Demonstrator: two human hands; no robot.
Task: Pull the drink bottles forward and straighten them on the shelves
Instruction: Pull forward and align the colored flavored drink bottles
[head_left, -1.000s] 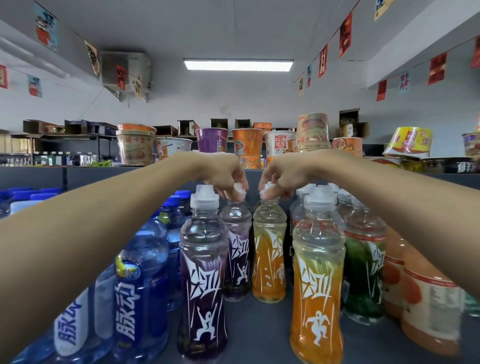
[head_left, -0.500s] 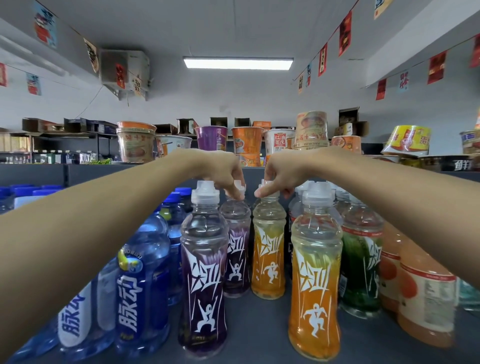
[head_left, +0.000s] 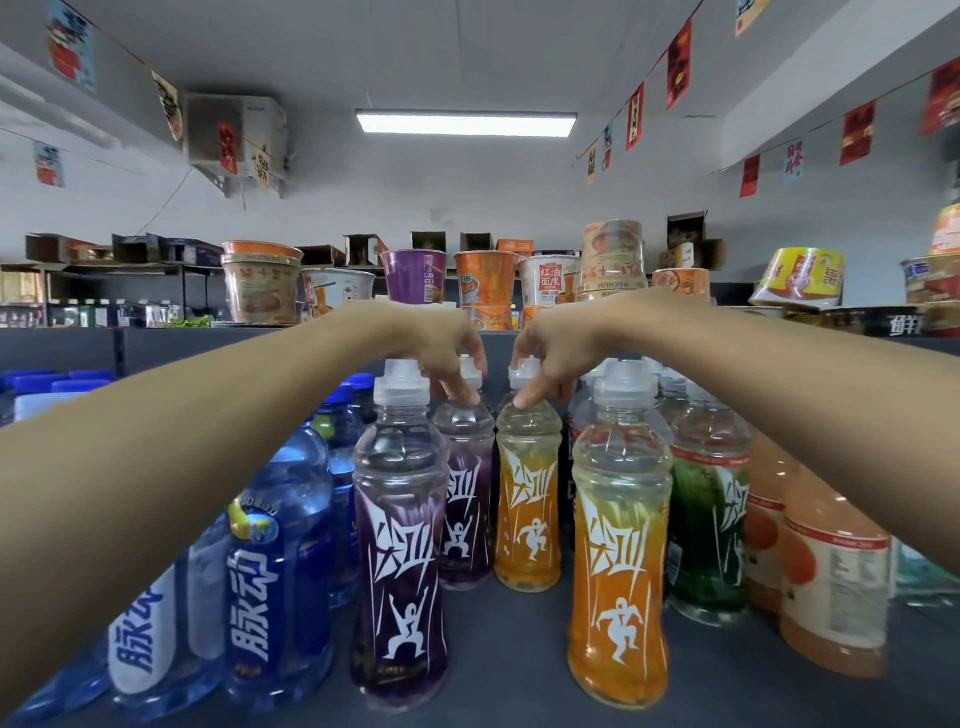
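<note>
On the shelf (head_left: 509, 649), a rear purple bottle (head_left: 465, 509) and orange bottle (head_left: 529, 499) are pinched at their caps by the left hand (head_left: 447, 343) and right hand (head_left: 561, 348), likely for pulling forward.

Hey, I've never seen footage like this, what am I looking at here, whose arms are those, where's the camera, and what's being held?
There is no machine here. A person wears a wide-angle camera on the head, so this one picture looks forward and down along their own two bare arms; the wide lens bends the edges. In front is a dark shelf of drink bottles. The left hand pinches the cap of the rear purple bottle. The right hand pinches the cap of the rear orange bottle beside it. Nearer the camera stand a front purple bottle and a front orange bottle, neither touched. Blue bottles stand on the left and a green bottle on the right. Farther back are instant noodle cups.
</note>
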